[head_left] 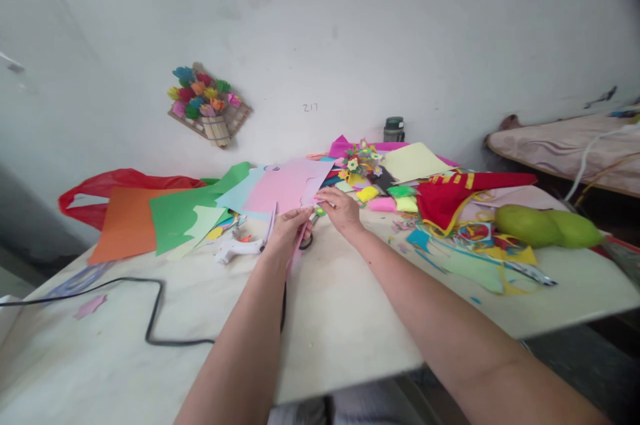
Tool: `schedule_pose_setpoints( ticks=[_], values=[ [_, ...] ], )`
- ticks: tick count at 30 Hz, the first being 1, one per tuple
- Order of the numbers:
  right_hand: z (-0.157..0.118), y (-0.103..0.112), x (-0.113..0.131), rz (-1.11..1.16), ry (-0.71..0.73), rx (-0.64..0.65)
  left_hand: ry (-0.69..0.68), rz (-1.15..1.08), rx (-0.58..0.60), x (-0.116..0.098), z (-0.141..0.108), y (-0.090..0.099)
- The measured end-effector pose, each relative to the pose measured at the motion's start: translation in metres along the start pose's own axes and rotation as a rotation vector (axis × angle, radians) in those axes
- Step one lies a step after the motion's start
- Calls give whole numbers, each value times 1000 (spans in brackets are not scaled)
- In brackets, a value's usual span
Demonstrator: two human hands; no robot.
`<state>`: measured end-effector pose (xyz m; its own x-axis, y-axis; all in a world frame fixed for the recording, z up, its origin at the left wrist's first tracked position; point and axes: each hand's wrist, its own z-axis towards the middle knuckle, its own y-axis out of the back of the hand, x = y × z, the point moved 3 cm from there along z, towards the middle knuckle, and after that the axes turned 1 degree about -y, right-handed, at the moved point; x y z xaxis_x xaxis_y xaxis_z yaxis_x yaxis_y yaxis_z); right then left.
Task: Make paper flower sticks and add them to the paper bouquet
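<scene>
My left hand (294, 225) is closed on a narrow pink paper strip (299, 245), which hangs down below the fingers. Close beside it on the right, my right hand (339, 206) has its fingers pinched together at the strip's upper end; the exact piece between them is small and blurred. Behind both hands lies a pink paper sheet (285, 185) over a light blue one. Dark scissor handles (307, 242) show partly beneath the left hand. A white glue gun (239, 249) rests on the table just left of that hand.
A black cable (155, 311) crosses the table's left part. Orange paper (125, 225) and green paper (183, 211) lie back left. On the right are a red cloth (445, 201), paper scraps and green fruits (525, 225). A dark bottle (394, 129) stands by the wall.
</scene>
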<state>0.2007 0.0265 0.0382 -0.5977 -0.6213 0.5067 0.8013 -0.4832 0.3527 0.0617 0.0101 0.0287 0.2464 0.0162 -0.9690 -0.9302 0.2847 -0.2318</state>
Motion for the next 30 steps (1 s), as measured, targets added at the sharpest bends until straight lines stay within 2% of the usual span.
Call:
schedule_pose_setpoints(
  ticks=[10,19,30],
  values=[
    [-1,-3,7,-39,13,127,-2,-67,54,-2,1,1],
    [-2,-4,8,-111,61,152,33,-82,54,0,-1,0],
    [-5,-7,10,-85,31,166,56,-55,49,1,-1,1]
  ],
)
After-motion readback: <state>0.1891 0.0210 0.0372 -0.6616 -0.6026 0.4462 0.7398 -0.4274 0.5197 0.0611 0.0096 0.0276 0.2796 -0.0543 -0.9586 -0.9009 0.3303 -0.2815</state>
